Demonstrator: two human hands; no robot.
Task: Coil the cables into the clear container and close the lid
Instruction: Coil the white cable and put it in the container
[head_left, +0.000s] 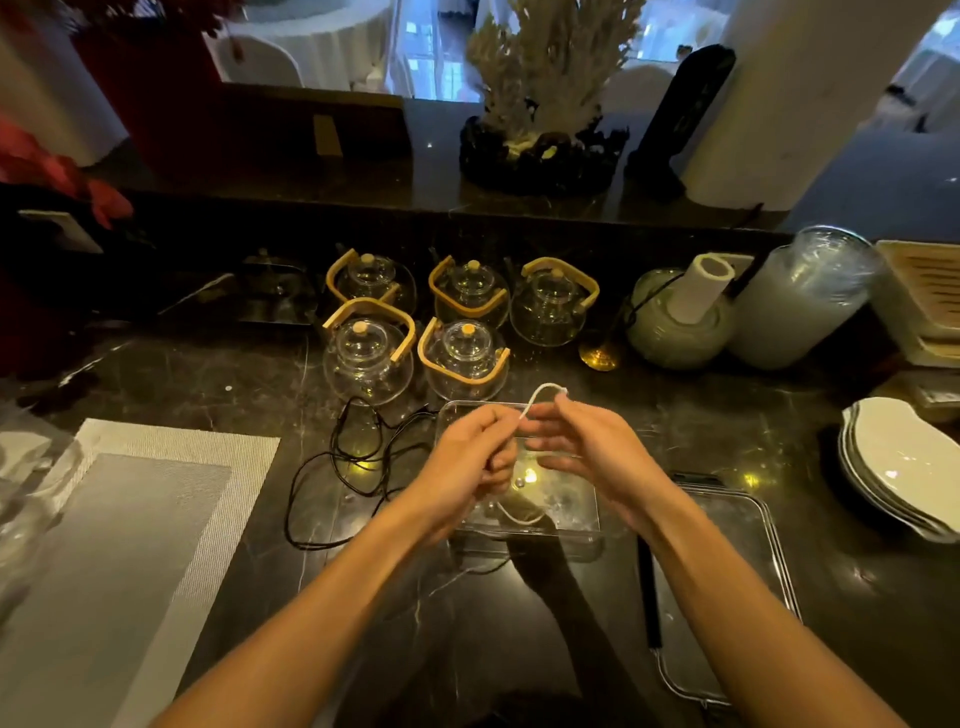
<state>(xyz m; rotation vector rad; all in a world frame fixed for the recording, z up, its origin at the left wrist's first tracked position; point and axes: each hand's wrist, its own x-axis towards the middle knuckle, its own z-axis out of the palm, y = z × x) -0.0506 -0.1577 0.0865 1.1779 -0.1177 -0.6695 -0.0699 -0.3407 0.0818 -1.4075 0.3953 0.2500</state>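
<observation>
Both hands, left and right, pinch a white cable above the clear container; black cable apparently loose at nine o'clock.

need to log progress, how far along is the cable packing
Nothing looks finished. In hand: the left hand and right hand hold a white cable in a loop over the open clear container. Left: the black cable lies loose on the counter, and the lid sits off beside the container.
</observation>
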